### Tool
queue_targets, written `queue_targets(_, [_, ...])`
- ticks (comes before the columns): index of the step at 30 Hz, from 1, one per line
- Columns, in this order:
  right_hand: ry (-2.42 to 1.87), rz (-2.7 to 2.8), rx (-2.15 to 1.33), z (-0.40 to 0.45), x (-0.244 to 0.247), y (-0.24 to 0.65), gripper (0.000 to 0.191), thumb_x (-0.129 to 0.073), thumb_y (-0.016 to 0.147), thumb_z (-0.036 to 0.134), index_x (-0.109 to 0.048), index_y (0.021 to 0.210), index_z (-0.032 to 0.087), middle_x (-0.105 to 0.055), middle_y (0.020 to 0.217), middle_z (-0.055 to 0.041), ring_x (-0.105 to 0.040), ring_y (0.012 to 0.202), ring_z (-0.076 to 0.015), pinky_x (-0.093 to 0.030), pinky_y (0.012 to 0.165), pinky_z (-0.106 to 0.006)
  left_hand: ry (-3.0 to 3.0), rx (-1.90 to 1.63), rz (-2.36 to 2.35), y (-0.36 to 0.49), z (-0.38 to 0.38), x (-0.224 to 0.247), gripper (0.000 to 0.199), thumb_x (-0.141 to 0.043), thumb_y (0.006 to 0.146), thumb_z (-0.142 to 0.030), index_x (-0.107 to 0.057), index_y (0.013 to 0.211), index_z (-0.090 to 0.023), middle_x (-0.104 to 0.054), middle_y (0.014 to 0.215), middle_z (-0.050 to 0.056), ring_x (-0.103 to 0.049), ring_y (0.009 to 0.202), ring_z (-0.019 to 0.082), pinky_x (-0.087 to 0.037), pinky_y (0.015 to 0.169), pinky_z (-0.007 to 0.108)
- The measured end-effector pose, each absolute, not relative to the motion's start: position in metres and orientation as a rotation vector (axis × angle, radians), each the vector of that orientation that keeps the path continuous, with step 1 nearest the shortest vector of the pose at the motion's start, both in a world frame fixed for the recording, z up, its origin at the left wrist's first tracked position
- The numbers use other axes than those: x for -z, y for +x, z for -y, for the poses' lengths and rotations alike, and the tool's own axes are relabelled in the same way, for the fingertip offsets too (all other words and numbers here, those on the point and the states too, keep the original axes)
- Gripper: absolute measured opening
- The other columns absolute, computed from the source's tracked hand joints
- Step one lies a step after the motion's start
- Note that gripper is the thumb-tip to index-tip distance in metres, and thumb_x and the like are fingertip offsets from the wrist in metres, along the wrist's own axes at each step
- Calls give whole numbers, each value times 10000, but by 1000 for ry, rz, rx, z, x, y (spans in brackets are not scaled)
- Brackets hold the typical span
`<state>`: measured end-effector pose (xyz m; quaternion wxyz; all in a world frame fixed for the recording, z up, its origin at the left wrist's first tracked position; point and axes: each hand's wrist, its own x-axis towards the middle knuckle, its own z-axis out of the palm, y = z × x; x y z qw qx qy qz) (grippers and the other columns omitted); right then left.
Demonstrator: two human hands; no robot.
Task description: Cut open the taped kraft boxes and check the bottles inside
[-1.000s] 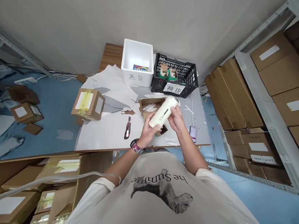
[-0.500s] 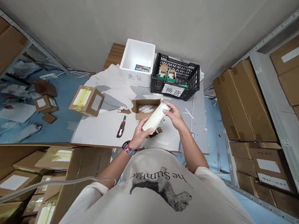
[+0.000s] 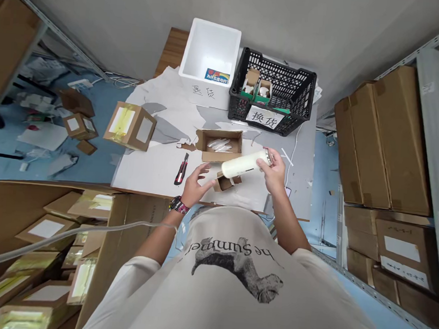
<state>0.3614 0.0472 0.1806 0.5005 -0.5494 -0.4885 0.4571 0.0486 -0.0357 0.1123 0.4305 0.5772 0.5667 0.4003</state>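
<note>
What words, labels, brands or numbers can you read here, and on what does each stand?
"换货": on the paper sign on the black crate.
"退货": handwritten on the white foam box.
"he Summer": upside down on the T-shirt.
Card in the box: too small to read.
White bottle: no readable text.
Carton label: too blurred to read.

The cylindrical flask [image 3: 244, 163] is cream-white, the plastic crate [image 3: 308, 90] black latticework, the wristband [image 3: 179, 206] multicoloured.

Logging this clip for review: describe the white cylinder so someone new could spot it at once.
Below the black plastic crate on the worktable sits an open cardboard box. Just nearer, the person's right hand grips a cream-white cylinder by one end, the only thing lifted off the table.
</note>
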Motion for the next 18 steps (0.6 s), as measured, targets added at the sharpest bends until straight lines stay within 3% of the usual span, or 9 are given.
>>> queue_targets(6, [-1426,1299,-951,-13,-185,341,624,-909,857,539,-733,1379,246,-730,1098,-49,-697,1002,-240,-630,932,-383,1724,-834,-1409,59,52,-62,975,-966,838,-502,-514,1658,-230,-588,1672,184,-579,1553,412,-486,1309,612])
queue_targets(10, [-1511,1521,-830,11,-179,309,617,-900,855,494,-726,1396,255,-679,927,11,-635,817,-199,-619,839,-356,1729,-793,-1363,79,46,-33,938,-993,802,-425,-550,1605,-230,-651,1602,170,-636,1497,395,-546,1253,581])
queue_targets(14, [-1558,1690,-747,25,-170,294,592,-865,878,503,-716,1396,257,-705,935,-2,-641,789,-208,-628,860,-376,1732,-730,-1324,81,37,-19,796,-924,855,-396,-603,1568,-247,-733,1517,128,-726,1376,342,-601,1175,496])
queue_targets(18, [-1581,1726,-680,28,-166,296,603,-844,902,483,-703,1437,243,-743,1016,-41,-669,835,-233,-631,961,-421,1798,-646,-1262,71,27,-14,773,-881,847,-374,-633,1572,-267,-734,1538,96,-721,1390,333,-583,1196,465])
